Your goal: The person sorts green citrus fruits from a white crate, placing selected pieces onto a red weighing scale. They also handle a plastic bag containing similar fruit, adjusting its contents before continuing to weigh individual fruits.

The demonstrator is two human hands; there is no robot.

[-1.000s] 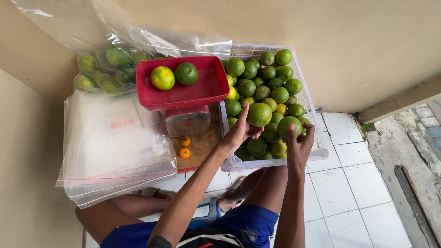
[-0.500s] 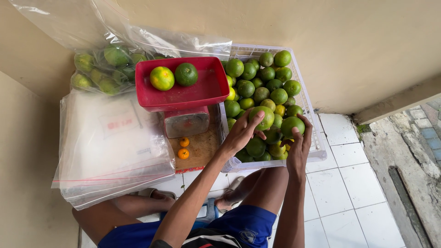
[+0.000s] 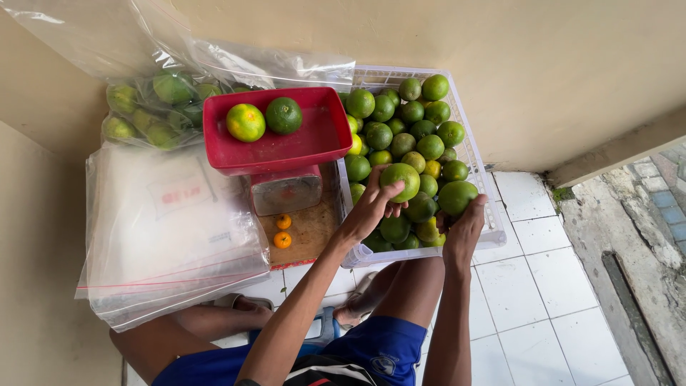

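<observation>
The left hand point(image 3: 371, 207) grips a green citrus fruit point(image 3: 400, 181) from below, fingers curled around it, above the white plastic crate point(image 3: 477, 161). The right hand point(image 3: 463, 227) closes around a second green fruit point(image 3: 457, 196) at the crate's near right corner. The crate is filled with green and yellow fruit and stands on the tiled floor point(image 3: 543, 300). To its left, a red scale tray point(image 3: 314, 143) carries two fruits. Clear plastic bags point(image 3: 164, 229) lie further left.
</observation>
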